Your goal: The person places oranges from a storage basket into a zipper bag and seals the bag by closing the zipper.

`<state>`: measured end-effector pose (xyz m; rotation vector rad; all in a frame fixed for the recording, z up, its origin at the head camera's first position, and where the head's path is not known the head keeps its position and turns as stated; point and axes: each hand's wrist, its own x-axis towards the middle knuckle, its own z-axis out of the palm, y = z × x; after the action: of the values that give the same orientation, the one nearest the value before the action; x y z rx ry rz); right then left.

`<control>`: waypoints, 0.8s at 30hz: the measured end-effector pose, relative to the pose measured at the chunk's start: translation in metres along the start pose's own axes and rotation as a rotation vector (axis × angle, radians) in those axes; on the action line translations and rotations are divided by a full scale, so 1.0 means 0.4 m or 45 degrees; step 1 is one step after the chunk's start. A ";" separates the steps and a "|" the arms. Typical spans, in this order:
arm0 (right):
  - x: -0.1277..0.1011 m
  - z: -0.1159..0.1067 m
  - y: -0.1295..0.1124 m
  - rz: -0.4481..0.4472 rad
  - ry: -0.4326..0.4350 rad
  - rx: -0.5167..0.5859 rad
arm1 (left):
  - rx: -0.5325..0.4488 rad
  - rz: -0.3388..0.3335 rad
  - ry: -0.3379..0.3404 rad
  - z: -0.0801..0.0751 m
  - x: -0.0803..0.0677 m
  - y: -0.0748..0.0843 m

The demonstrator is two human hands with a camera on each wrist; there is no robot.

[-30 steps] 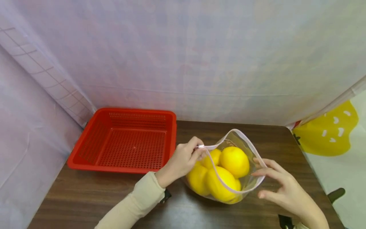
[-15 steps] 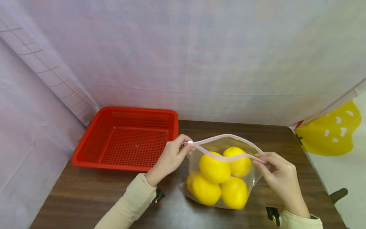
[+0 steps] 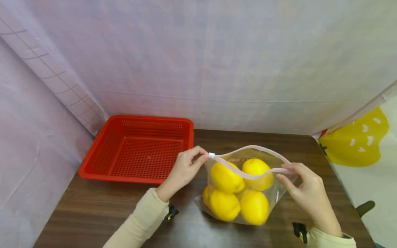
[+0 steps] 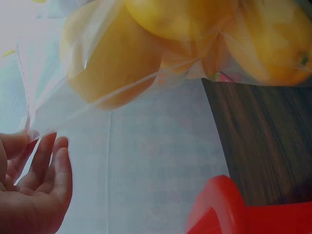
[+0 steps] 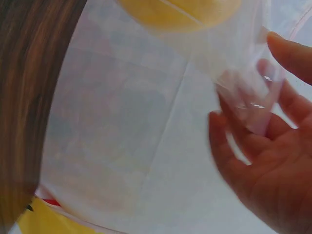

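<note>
So we've got the zip bag (image 3: 245, 193) of lemons (image 3: 225, 177) at lower center, left hand (image 3: 183, 169) pinching the slider end, right hand (image 3: 305, 191) pinching the opposite corner. Looks like zipping it; next, drag the slider (image 3: 212, 155) across. Red basket (image 3: 136, 151) sits upper left.

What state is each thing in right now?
Bag: upright on the table, mouth open, slider at its left end.
Lemons: four, inside the bag.
Basket: empty.
Left hand: pinching the zip's left end.
Right hand: pinching its right end.
</note>
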<state>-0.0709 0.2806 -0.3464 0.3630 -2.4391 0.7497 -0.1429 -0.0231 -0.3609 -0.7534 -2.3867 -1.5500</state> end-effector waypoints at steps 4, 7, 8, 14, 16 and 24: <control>0.017 -0.022 -0.035 -0.070 -0.092 -0.079 | -0.005 0.005 0.038 0.008 -0.002 0.002; 0.046 -0.023 -0.103 -0.178 -0.027 -0.031 | 0.003 -0.002 0.064 0.016 -0.003 0.003; 0.057 -0.015 -0.134 -0.215 0.012 0.007 | 0.004 -0.001 0.075 0.018 -0.003 0.004; 0.107 0.102 -0.291 -0.395 -0.002 0.024 | 0.006 0.036 0.111 0.024 -0.002 0.008; 0.121 0.145 -0.308 -0.403 -0.044 -0.032 | 0.003 0.050 0.108 0.024 -0.002 0.009; 0.147 0.225 -0.296 -0.333 -0.013 -0.115 | 0.004 0.071 0.110 0.024 -0.004 0.013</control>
<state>-0.1097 0.1270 -0.3230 0.6369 -2.3642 0.5245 -0.1377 -0.0132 -0.3614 -0.7307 -2.2866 -1.5245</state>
